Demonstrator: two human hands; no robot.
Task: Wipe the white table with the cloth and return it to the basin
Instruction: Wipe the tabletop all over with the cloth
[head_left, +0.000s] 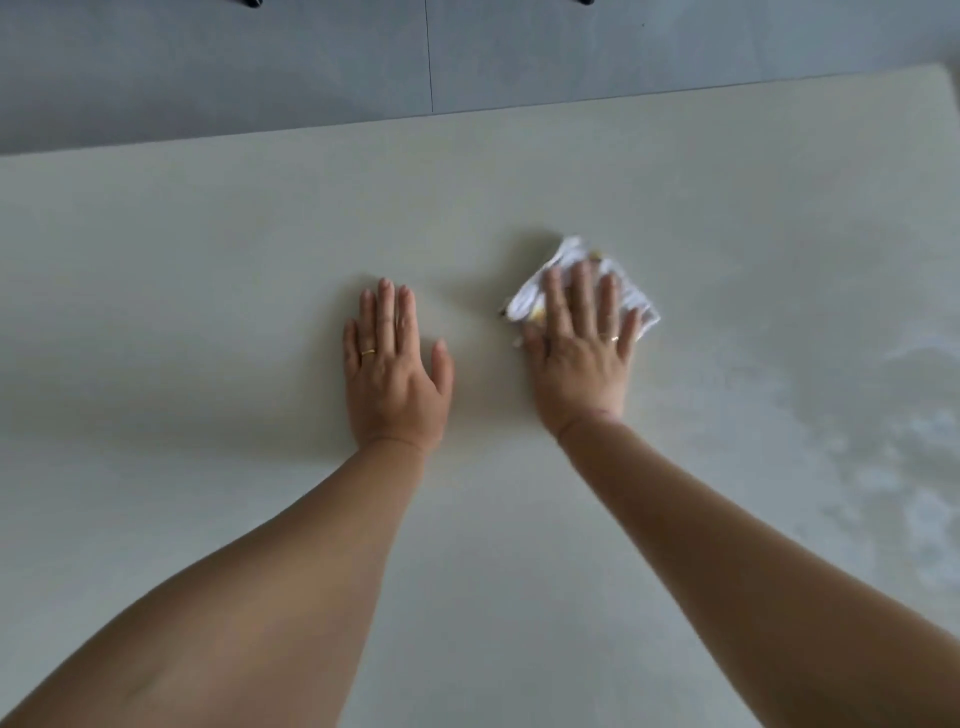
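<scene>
Head view: right grip (582, 358) pressed flat on the cloth (525, 300), mid-table (208, 234)
Fingers straight on both; left grip (397, 374) rests on the bare table just beside. Nothing pinches the cloth, so a fast stroke could leave it behind or skip patches; basin not in view

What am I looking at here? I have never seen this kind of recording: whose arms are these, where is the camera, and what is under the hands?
There is no machine here. A person works with bare hands, and the single camera sits on their head, looking forward and down. The left hand rests flat on the large white table, fingers straight. The right hand presses flat on a crumpled white cloth with yellowish marks lying on the table; nothing is gripped. Wet-looking streaks show to the right. Beyond the far edge is grey tiled floor. No basin is in view.
</scene>
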